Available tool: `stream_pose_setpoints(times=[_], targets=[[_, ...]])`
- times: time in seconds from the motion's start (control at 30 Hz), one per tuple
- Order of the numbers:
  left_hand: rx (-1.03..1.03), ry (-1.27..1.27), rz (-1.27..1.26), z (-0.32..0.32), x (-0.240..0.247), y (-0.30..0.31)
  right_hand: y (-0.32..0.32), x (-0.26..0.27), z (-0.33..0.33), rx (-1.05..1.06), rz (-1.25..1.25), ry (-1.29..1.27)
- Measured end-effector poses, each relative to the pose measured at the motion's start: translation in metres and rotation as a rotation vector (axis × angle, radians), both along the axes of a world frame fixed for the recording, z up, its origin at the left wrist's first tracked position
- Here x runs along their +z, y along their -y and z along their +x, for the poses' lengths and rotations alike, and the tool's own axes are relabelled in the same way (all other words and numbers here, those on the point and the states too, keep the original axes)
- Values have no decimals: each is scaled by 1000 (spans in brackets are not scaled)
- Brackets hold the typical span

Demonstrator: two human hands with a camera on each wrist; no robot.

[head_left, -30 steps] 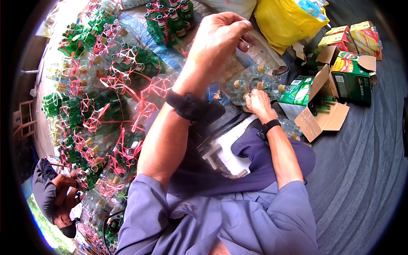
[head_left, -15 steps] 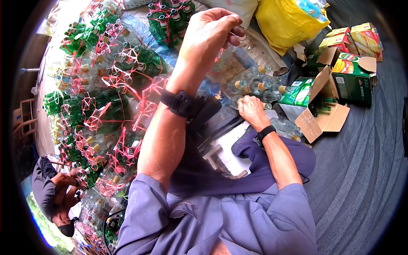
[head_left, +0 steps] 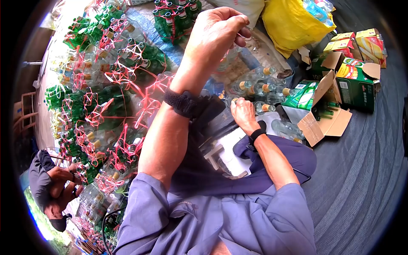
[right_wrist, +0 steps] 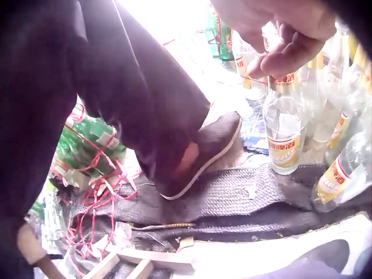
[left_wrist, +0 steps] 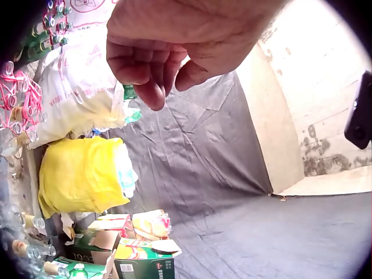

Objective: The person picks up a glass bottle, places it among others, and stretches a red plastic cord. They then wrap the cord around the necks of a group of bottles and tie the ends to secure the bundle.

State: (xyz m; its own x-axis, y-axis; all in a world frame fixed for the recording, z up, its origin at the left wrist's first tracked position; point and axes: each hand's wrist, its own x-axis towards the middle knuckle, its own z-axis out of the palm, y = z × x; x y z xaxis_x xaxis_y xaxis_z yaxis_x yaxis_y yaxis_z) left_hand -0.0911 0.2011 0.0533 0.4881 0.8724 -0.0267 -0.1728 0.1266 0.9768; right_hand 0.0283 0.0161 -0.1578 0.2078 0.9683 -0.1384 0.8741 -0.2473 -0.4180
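Note:
My left hand (head_left: 214,36) is raised in front of me, its fingers curled and a gap between thumb and forefinger. In the left wrist view no object shows in that hand (left_wrist: 174,49). Lower and to the right, my right hand (head_left: 244,113) is at the near left edge of a group of clear bottles (head_left: 265,88). The right wrist view shows this hand (right_wrist: 285,35) with curled fingers at the top of an upright clear bottle (right_wrist: 285,136) with a yellow and red label; the fingers cover its neck.
Green and clear bottles bundled with pink ties (head_left: 95,108) crowd the left. Open cartons (head_left: 357,83) and a yellow bag (head_left: 293,25) are at the right and far right. Another person (head_left: 49,182) crouches at lower left. A wooden frame (head_left: 214,157) lies between my legs.
My right hand has moved left and slightly nearer to me along the bottles. My left hand rose a little and remains raised, with its fingers still curled.

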Motion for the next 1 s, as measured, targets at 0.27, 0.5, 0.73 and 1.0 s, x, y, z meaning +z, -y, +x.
stream_pose_setpoints(times=[0.27,0.5,0.73,1.0], targets=[[15,-14,57,-6,-1,1,-8,-15,-12,-20,13,-70],[3,-55,70,-7,-3,-4,-11,-20,-15,-18,84,-145],[-7,-69,77,-2,-2,-1,-19,-24,-11,-5,79,-95],[-5,-105,97,-4,2,1,-26,-20,-11,-5,31,-104]])
